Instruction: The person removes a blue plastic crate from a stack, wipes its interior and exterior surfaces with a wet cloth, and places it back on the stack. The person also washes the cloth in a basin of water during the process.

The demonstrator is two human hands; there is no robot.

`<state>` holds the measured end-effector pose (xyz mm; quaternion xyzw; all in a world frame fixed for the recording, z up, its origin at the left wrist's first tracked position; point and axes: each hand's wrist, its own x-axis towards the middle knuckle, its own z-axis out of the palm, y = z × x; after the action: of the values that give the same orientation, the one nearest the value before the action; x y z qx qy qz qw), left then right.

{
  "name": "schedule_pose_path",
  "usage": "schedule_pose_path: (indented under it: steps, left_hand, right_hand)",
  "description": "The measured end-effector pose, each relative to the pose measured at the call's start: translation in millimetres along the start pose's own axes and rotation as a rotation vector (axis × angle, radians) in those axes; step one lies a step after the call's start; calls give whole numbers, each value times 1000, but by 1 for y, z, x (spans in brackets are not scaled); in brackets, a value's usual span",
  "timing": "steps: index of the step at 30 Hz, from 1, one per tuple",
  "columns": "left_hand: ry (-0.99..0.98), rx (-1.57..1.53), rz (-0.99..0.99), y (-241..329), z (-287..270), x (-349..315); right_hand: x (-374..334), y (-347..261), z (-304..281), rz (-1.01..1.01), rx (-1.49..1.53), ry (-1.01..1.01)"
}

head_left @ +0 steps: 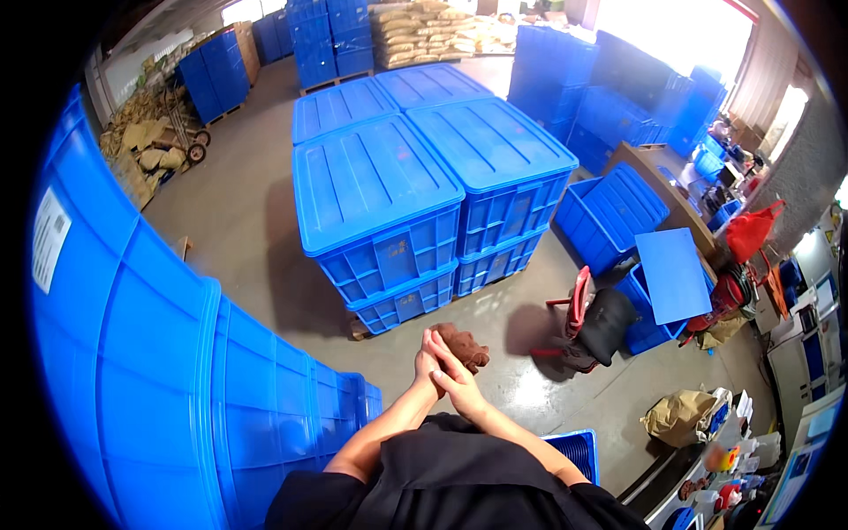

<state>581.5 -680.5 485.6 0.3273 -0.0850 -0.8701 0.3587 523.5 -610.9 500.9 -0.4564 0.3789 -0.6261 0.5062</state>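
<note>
Out in front of my body, my left hand [426, 360] and my right hand [459, 380] are pressed together. A crumpled brown cloth [466, 348] is bunched between and beyond them, its loose folds sticking out on the far right side of the fingers. Both hands are closed on it, though the palms hide part of the cloth. Just past the hands stands a block of large blue lidded bins [380, 185], stacked two high on a pallet.
Tall stacked blue bins [168, 353] line my left side. To the right are a chair with a black seat [611, 325], an open blue bin [590, 231] and a flat blue panel [673, 276]. A cluttered bench [724, 468] stands at lower right. Piled sacks [420, 35] sit far back.
</note>
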Motion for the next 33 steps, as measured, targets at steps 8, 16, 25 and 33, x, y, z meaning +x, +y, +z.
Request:
schedule_pose_path:
  steps: [8, 16, 25, 33]
  left_hand:
    - [113, 435, 239, 19, 44, 117]
    - [-422, 292, -29, 12, 174, 228]
    - [-608, 709, -185, -3, 324, 370]
    - [-501, 972, -125, -34, 410, 514]
  right_hand:
    - [112, -24, -106, -4, -257, -181]
    - [194, -28, -311, 196, -118, 582]
    - [257, -83, -492, 371, 269, 626]
    - [320, -144, -617, -147, 304, 928]
